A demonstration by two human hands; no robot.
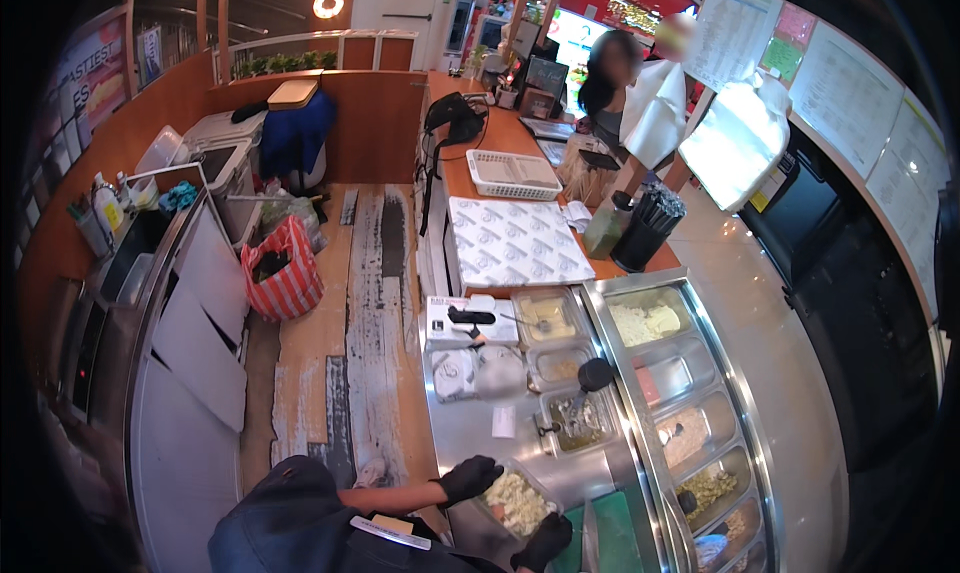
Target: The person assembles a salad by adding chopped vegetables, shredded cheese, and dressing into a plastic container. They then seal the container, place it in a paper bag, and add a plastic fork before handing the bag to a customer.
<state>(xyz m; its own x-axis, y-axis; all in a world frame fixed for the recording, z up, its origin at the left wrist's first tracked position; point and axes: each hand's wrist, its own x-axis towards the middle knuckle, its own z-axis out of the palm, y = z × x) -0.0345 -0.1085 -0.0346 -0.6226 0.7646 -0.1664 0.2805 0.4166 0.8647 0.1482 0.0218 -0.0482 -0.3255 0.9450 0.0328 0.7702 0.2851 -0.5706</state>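
Both my hands wear black gloves. A clear rectangular food container (pixel 548 494), filled with pale chopped food (pixel 516 502) and a little pinkish food, is between them at the near edge of the steel counter. My left hand (pixel 468 480) is closed on its upper left corner. My right hand (pixel 546 543) grips the lower right corner. Whether the container rests on the steel or is slightly lifted, I cannot tell. Right beside my right hand are a green cutting board (pixel 622 533) and a knife (pixel 590 538).
Food tubs (pixel 578 420) stand beyond the container, beside wrapped white packets (pixel 455 373) and a small paper slip (pixel 503 422). Along the right runs a rail of food pans (pixel 690 428). A red-striped bag (pixel 283 270) sits on the floor at left. A person (pixel 610 73) is across the counter.
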